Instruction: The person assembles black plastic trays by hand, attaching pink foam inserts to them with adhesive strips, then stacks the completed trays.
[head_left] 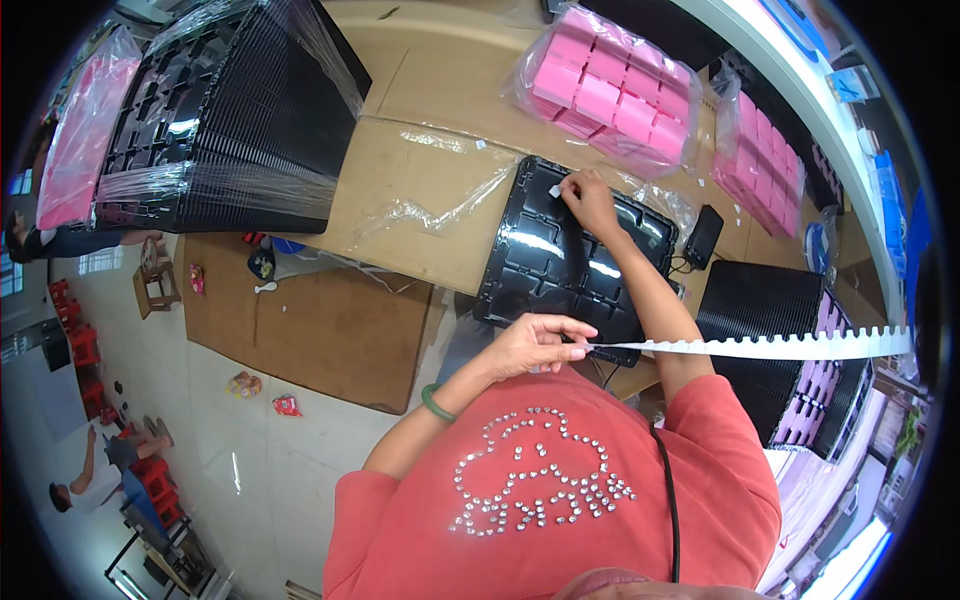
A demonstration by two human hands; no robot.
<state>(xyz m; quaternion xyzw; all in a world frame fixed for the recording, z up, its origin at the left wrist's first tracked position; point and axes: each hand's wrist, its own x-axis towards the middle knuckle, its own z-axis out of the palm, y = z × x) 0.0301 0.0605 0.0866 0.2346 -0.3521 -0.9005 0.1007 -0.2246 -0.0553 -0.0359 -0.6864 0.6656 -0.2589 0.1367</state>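
My left hand [540, 346], a green bangle on its wrist, pinches the end of a long white strip [800, 346] with a notched upper edge. The strip stretches to the right, past my right forearm. Farther out, my right hand [588, 203] is closed on a small white piece [555, 191], which looks like a label. That piece is at the far part of a black plastic tray [535, 242] with moulded compartments. The tray lies on the table in front of me, partly covered by my right arm. Whether the piece touches the tray, I cannot tell.
Wrapped stacks of black trays [280, 120] stand at the left, with another tray stack [745, 320] at the right. Bagged pink blocks [615, 85] lie at the back of the cardboard-covered table [420, 200]. A black device [704, 236] with a cable sits beside the tray.
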